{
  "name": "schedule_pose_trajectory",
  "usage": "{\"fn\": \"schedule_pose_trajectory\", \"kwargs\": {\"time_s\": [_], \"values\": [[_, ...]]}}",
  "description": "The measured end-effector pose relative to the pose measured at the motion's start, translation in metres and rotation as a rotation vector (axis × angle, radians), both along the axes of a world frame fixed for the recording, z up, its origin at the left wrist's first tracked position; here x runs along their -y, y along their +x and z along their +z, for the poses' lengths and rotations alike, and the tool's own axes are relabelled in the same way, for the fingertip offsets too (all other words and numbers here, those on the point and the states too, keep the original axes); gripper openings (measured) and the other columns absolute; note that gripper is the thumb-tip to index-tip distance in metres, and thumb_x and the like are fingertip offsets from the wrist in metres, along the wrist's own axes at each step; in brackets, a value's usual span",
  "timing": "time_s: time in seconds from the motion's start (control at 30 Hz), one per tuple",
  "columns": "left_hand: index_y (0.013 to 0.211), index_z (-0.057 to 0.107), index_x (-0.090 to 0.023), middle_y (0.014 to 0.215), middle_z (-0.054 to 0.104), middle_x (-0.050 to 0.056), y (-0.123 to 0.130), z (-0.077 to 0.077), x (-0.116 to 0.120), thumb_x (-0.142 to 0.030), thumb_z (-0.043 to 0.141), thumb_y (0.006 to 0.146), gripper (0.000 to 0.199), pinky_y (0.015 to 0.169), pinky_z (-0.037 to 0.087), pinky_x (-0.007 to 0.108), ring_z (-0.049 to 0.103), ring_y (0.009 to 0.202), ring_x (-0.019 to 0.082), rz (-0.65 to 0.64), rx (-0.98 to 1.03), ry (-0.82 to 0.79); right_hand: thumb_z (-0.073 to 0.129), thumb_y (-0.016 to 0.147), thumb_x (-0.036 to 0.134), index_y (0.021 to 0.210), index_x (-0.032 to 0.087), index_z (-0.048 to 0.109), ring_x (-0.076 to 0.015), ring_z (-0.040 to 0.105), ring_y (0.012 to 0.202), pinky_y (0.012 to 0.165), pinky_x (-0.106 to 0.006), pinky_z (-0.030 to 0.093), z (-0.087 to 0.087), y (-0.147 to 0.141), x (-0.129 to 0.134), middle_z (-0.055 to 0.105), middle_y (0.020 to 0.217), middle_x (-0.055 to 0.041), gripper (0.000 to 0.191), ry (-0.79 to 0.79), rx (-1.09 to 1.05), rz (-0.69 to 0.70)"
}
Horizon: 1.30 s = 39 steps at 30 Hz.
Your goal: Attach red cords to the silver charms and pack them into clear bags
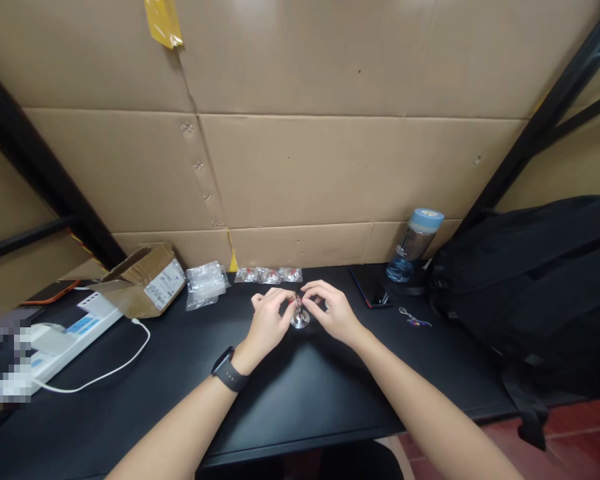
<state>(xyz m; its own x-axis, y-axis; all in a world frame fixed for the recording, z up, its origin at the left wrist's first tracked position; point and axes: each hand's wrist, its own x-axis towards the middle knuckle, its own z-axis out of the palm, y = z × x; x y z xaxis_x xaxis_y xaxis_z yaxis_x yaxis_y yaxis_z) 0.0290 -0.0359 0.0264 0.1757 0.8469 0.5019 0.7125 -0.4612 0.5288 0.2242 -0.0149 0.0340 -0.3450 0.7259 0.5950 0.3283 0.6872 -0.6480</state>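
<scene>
A small piece with a shiny round base [301,319] and a bit of red near its top is between my two hands at the middle of the table. My left hand [271,313], below a black wristwatch [229,371], pinches its upper part from the left. From the right, the thumb and fingers of my right hand [331,309] close on the same upper part. My fingertips hide much of it, so its exact kind cannot be made out. Behind my hands, several similar shiny round pieces in clear wrappers [270,275] lie in a row.
Clear plastic bags [206,285] and an open cardboard box [153,283] lie left, near a white power strip [73,340] with a cable [107,370]. Rightward are a phone [373,288], a keyring [415,319], a water bottle [414,245] and a black backpack [540,287]. Cardboard panels [300,167] stand behind.
</scene>
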Motion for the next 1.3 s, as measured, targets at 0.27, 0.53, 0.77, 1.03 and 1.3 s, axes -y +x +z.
{"fn": "schedule_pose_trajectory", "kwargs": {"time_s": [0.27, 0.53, 0.77, 1.03, 1.3], "values": [[0.121, 0.064, -0.029, 0.113, 0.074, 0.001, -0.002, 0.004, -0.002, -0.035, 0.043, 0.104, 0.027, 0.096, 0.037, 0.037, 0.068, 0.102, 0.02, -0.082, 0.113, -0.118, 0.057, 0.096, 0.021, 0.095, 0.022, 0.061, -0.0235, 0.057, 0.118, 0.1, -0.041, 0.049, -0.005, 0.002, 0.0, 0.06, 0.123, -0.0104, 0.004, 0.089, 0.178, 0.029], [0.098, 0.075, -0.03, 0.112, 0.075, 0.0, -0.003, 0.0, -0.003, -0.035, 0.058, 0.096, 0.018, 0.097, 0.039, 0.039, 0.066, 0.109, 0.023, -0.256, -0.101, -0.204, 0.054, 0.096, 0.019, 0.095, 0.023, 0.059, -0.0264, 0.054, 0.12, 0.105, -0.047, 0.044, 0.005, 0.015, -0.004, 0.057, 0.129, -0.0117, 0.006, 0.134, 0.25, -0.027], [0.113, 0.069, -0.028, 0.119, 0.072, 0.004, -0.017, 0.0, -0.016, -0.027, 0.042, 0.102, 0.03, 0.097, 0.04, 0.038, 0.064, 0.112, 0.021, -0.177, -0.052, -0.147, 0.053, 0.098, 0.022, 0.097, 0.022, 0.066, -0.0212, 0.063, 0.098, 0.085, -0.035, 0.052, 0.011, 0.041, -0.021, 0.066, 0.107, -0.0082, 0.013, 0.073, 0.243, -0.032], [0.085, 0.076, -0.031, 0.08, 0.072, 0.0, -0.053, 0.003, -0.023, -0.041, 0.075, 0.081, 0.011, 0.084, 0.031, 0.034, 0.064, 0.093, 0.022, -0.4, -0.399, -0.182, 0.067, 0.092, 0.026, 0.13, 0.028, 0.065, -0.0233, 0.064, 0.108, 0.094, -0.038, 0.051, -0.017, 0.022, -0.019, 0.068, 0.119, -0.0082, 0.038, 0.061, 0.482, 0.088], [0.072, 0.072, -0.025, 0.077, 0.072, 0.003, -0.04, 0.006, -0.018, -0.035, 0.06, 0.094, 0.027, 0.086, 0.029, 0.037, 0.063, 0.09, 0.021, -0.332, -0.324, -0.125, 0.062, 0.094, 0.014, 0.093, 0.024, 0.076, -0.0182, 0.067, 0.085, 0.078, -0.028, 0.051, -0.03, 0.005, -0.025, 0.072, 0.09, -0.0048, 0.017, 0.089, 0.6, 0.037]]}}
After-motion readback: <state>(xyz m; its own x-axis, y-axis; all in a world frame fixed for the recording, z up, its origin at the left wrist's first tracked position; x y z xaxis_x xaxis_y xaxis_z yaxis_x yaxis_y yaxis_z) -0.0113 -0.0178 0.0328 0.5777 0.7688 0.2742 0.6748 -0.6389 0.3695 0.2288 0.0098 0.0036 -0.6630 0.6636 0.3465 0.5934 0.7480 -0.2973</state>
